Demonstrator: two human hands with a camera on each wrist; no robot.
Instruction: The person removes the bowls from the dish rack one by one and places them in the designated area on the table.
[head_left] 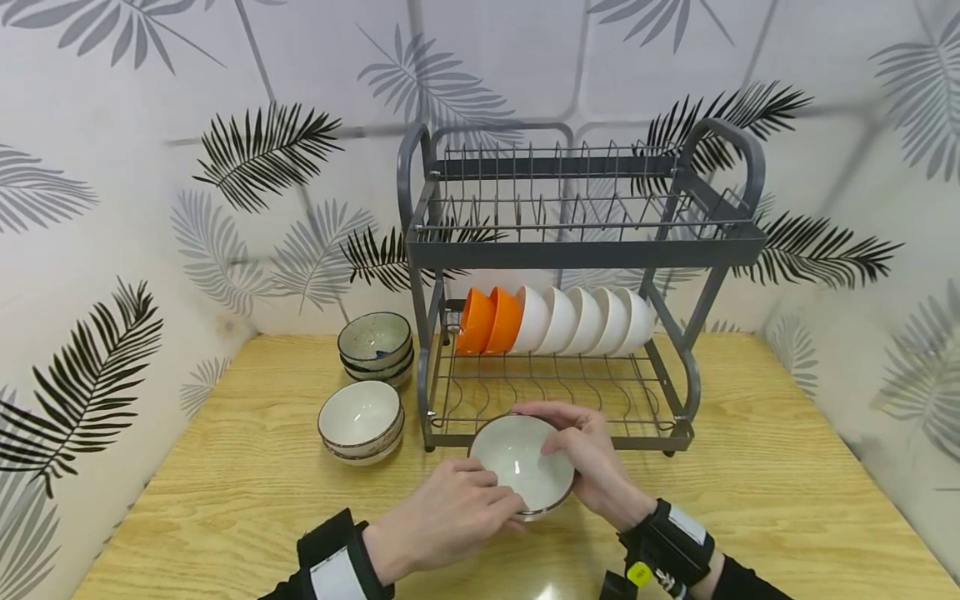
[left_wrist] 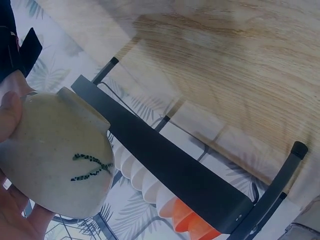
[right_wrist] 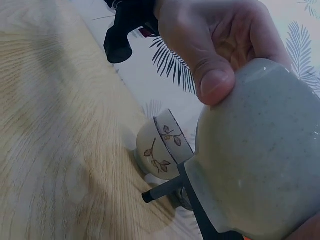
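A pale bowl [head_left: 525, 458] with a thin dark rim is held between both hands in front of the dish rack, its opening tilted up toward the head camera. My left hand [head_left: 457, 508] grips the near left rim, fingers curled over the edge. On the right side, my right hand [head_left: 588, 458] pinches the rim, thumb inside and fingers behind. A dark green twig-like mark shows on the bowl's outer wall [left_wrist: 55, 155] in the left wrist view. The right wrist view shows its plain speckled side [right_wrist: 265, 145].
A two-tier grey dish rack [head_left: 585, 254] stands at the back; its lower tier holds orange bowls [head_left: 480, 323] and several white bowls [head_left: 581, 321] in a row. Left of it are stacked leaf-patterned bowls [head_left: 360, 421] and greenish bowls [head_left: 375, 342] on the wooden table [head_left: 247, 483].
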